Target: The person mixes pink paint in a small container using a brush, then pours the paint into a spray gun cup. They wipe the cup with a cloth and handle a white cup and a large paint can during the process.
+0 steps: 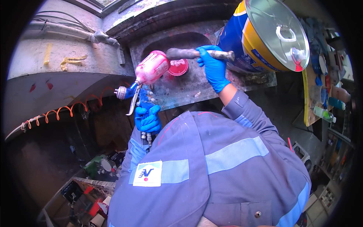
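My left hand (148, 120), in a blue glove, is closed round the handle of a spray gun (139, 96). The gun has a silver nozzle, a blue body and a white cup (152, 69) on top, streaked with red paint. My blue-gloved right hand (212, 69) grips a paintbrush (189, 54) by its stained handle. Its dark bristles point left and lie close to the cup's top; I cannot tell whether they touch. Just below the bristles, a small round tub (177, 67) with red paint on it rests on the stained metal bench (189, 90).
A large blue and yellow drum (247, 41) with a silver top stands right of my right hand. An orange coiled hose (72, 109) hangs at the left below a ledge (41, 68). Bottles and cups crowd a yellow-edged board (311, 94) at the far right.
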Tool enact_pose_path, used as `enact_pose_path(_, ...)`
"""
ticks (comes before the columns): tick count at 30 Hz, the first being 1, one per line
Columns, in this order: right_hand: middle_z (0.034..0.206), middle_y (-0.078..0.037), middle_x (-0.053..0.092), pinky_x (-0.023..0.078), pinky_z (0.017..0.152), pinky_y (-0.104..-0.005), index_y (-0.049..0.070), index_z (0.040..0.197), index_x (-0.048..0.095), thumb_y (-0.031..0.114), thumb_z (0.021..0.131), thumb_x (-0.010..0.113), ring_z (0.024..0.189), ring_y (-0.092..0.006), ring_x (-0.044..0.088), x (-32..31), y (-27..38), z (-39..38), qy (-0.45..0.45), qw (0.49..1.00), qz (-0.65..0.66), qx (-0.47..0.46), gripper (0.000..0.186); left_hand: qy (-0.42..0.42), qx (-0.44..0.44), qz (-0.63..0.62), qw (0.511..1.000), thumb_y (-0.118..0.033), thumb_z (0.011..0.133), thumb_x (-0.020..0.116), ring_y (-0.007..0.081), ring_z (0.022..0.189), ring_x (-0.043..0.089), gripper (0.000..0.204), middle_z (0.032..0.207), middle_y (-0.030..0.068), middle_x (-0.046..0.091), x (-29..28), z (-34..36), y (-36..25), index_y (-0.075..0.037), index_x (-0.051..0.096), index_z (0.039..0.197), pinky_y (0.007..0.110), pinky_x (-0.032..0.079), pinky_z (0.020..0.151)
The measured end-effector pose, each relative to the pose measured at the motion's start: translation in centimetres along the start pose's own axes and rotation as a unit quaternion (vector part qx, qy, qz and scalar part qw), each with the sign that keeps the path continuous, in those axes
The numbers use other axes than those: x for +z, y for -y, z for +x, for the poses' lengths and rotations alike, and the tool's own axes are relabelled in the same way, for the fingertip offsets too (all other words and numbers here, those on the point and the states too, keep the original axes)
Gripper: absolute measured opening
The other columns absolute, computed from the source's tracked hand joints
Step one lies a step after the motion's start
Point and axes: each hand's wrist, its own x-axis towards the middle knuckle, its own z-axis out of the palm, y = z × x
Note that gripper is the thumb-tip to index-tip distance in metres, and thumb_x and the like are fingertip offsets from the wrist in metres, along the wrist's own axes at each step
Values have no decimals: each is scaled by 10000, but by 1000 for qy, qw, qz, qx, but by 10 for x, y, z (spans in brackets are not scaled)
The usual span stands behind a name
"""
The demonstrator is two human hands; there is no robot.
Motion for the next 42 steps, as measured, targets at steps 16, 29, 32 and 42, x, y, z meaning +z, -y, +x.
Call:
enact_pose_path(16, 970, -101, 693, 547, 609, -253, 31, 981, 624, 130, 906, 676, 698, -122, 646, -16, -24, -10, 98, 994, -42, 7, 134, 19, 4, -7, 1000, -245, 888, 551, 126, 381, 490, 247, 503, 11, 447, -11, -2, 2, -29, 460, 966, 247, 380, 391)
enact_pose_path(29, 912, -116, 696, 534, 767, -330, 81, 958, 691, 250, 846, 730, 834, -215, 680, -34, -76, 5, 132, 951, -277, -41, 206, 28, 14, -12, 999, -242, 899, 546, 120, 371, 488, 231, 500, 9, 447, -13, 1, 0, -31, 459, 936, 235, 377, 371)
enact_pose_path(32, 944, -133, 695, 540, 770, -340, 81, 967, 692, 245, 850, 730, 860, -248, 688, -30, -75, 12, 149, 925, -333, -106, 205, 30, 17, -12, 999, -242, 902, 545, 118, 368, 488, 229, 499, 8, 446, -15, 0, 0, -31, 459, 929, 232, 377, 367)
enact_pose_path(42, 1010, -169, 678, 543, 778, -402, 123, 972, 682, 220, 838, 670, 915, -356, 661, -14, -80, 37, 269, 839, -414, -227, 166, 53, 28, -25, 998, -240, 911, 541, 113, 360, 487, 223, 496, 7, 446, -22, 4, -2, -32, 459, 906, 223, 375, 352)
